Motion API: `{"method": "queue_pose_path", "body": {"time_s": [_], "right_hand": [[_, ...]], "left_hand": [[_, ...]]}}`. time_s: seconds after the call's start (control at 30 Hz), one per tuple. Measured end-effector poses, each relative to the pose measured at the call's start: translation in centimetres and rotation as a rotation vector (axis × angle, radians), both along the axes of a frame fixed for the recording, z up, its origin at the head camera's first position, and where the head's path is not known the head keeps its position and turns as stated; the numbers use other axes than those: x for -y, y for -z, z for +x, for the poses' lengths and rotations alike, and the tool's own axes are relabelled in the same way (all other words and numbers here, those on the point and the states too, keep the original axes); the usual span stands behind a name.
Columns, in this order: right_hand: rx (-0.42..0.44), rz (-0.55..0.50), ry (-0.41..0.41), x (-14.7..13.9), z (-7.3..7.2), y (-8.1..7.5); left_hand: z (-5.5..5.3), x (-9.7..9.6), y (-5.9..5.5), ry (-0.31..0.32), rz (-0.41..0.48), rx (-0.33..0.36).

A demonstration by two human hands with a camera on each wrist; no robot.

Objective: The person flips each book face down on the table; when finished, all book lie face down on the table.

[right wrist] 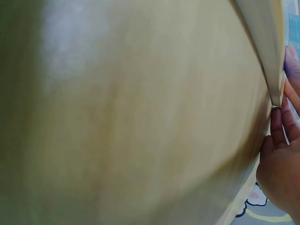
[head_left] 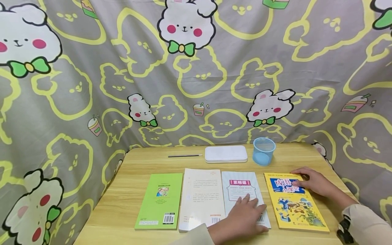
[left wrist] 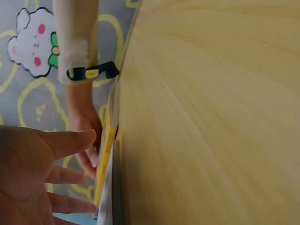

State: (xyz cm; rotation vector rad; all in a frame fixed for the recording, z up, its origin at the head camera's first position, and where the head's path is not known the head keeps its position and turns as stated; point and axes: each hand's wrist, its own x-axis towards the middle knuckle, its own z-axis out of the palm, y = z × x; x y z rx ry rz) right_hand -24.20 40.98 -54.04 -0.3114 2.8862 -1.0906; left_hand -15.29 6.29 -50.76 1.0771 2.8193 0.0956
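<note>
My left hand [head_left: 242, 217] lies over the lower part of a light blue book [head_left: 242, 177], its fingers spread on the cover and its thumb near the lower right corner. In the left wrist view, that hand [left wrist: 28, 173] has its thumb and fingers stretched out. A yellow picture-covered book [head_left: 294, 200] lies to the right. At its upper right edge my right hand [head_left: 312, 182] grips it, with a digit over the cover. The right wrist view shows fingertips of this hand [right wrist: 281, 173] at the book's page edge [right wrist: 262, 42].
Left of the blue book lie a cream book [head_left: 199, 194] and a green book [head_left: 160, 204]. Farther back are a thin pencil-like stick [head_left: 185, 156], a white case [head_left: 226, 153] and a blue mesh cup [head_left: 263, 153]. A patterned curtain [head_left: 214, 78] surrounds the wooden table [head_left: 107, 200].
</note>
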Motion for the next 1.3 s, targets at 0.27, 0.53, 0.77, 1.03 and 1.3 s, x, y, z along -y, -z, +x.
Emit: {"method": "queue_pose_path", "body": {"time_s": [0.27,0.53,0.77,1.03,1.3], "right_hand": [[0.001,0.001,0.009,-0.1,-0.1,0.2],[-0.004,0.012,0.015,-0.2,-0.2,0.2],[-0.002,0.004,0.015,-0.2,-0.1,0.2],[0.000,-0.001,0.018,-0.1,0.0,0.2],[0.000,-0.010,0.015,0.1,0.1,0.1]], "left_hand": [[-0.2,-2.7,0.2,0.003,-0.017,0.100],[-0.7,-4.8,0.9,-0.007,-0.088,0.168],[-0.8,-6.1,0.9,-0.009,-0.146,0.155],[-1.0,-6.6,0.7,0.004,-0.181,0.141],[-0.9,-6.6,0.5,0.006,-0.178,0.130]]}}
